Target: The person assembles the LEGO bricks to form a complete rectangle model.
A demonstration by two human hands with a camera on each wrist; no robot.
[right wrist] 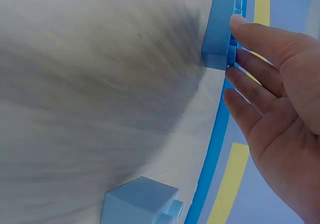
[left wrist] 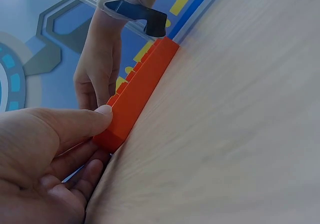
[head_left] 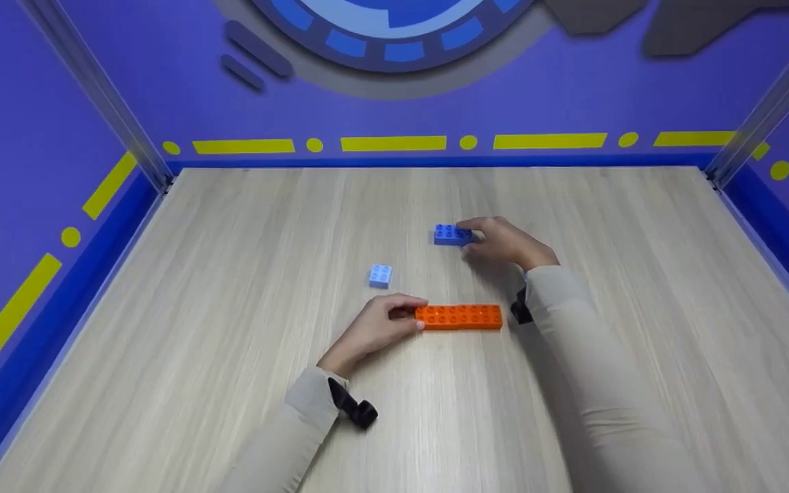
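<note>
On the table, my left hand (head_left: 375, 329) pinches the left end of a long orange toy brick row (head_left: 466, 317), studs up, with a faint seam near its middle. In the left wrist view the thumb presses the near side of the orange row (left wrist: 137, 96). Farther back, my right hand (head_left: 504, 241) reaches around the right end of a blue toy brick (head_left: 444, 236). Its thumb lies over the studs of the blue brick (right wrist: 215, 33) in the right wrist view, with the fingers fairly straight; firm contact cannot be told.
A small light blue brick (head_left: 380, 276) sits beyond the left hand. Another light blue brick (right wrist: 140, 204) stands low in the right wrist view, mostly hidden by the right wrist from the head. Purple-blue walls (head_left: 394, 116) bound the wooden table (head_left: 264, 239) at the back and sides.
</note>
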